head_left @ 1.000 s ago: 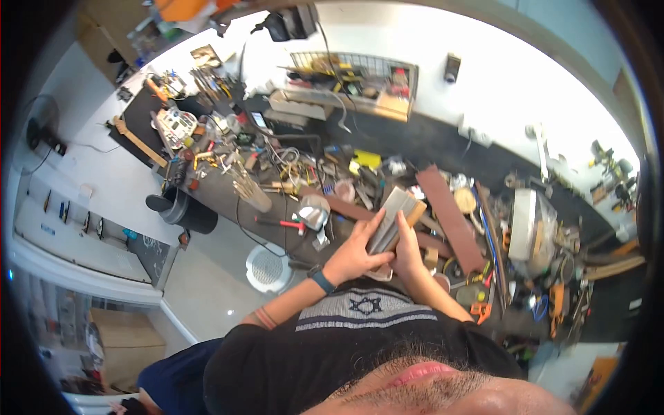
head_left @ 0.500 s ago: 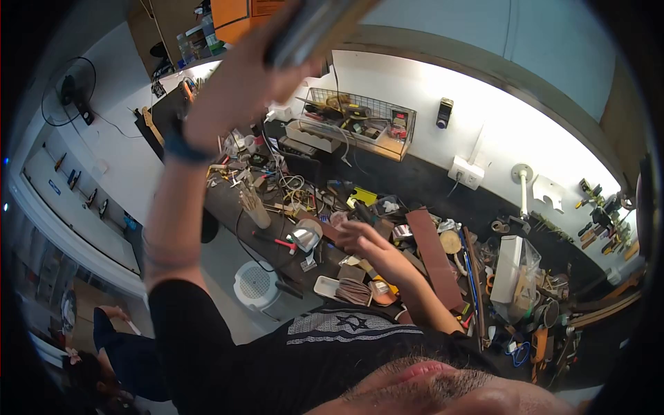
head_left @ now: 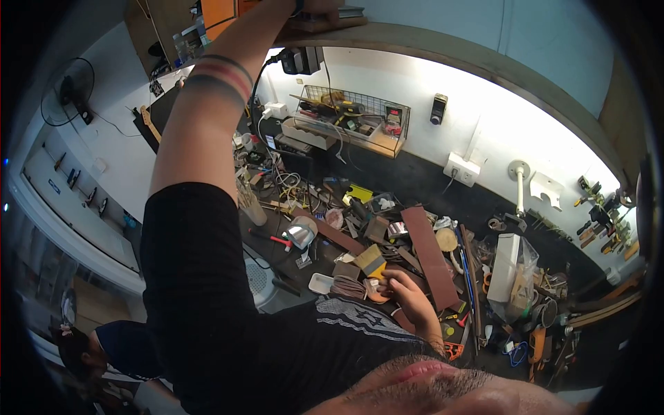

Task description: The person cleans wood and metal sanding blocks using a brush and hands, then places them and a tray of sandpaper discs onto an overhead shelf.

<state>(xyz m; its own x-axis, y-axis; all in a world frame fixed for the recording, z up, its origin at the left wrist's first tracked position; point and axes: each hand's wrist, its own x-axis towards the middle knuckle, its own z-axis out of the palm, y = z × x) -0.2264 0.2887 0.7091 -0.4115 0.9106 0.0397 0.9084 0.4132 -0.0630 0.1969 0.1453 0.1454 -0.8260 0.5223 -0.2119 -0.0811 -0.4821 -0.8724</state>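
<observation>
My left hand [head_left: 324, 8] is raised to the shelf at the top edge of the view, partly cut off by the frame. Its fingers are closed on a flat grey-and-brown thing [head_left: 351, 12], whose kind I cannot make out. Low over the workbench, my right hand [head_left: 408, 289] is held with loosely bent fingers apart and nothing seen in it. Just beyond its fingertips lies a wide brush [head_left: 371, 260] with a yellow handle. A reddish-brown board [head_left: 427, 256] lies to its right, and a coil of brown cord [head_left: 349, 286] to its left.
Tools and scraps crowd the workbench, among them a red-headed hammer [head_left: 282, 242] and a white box [head_left: 503, 266]. A wire basket [head_left: 387, 131] hangs on the wall under the shelf [head_left: 429, 43]. Another person [head_left: 128, 346] is at lower left, near a white stool [head_left: 261, 283].
My left hand has moved up and to the right with the flat thing, from mid-air to the shelf. My right hand has dropped back towards my chest, uncovering the brush.
</observation>
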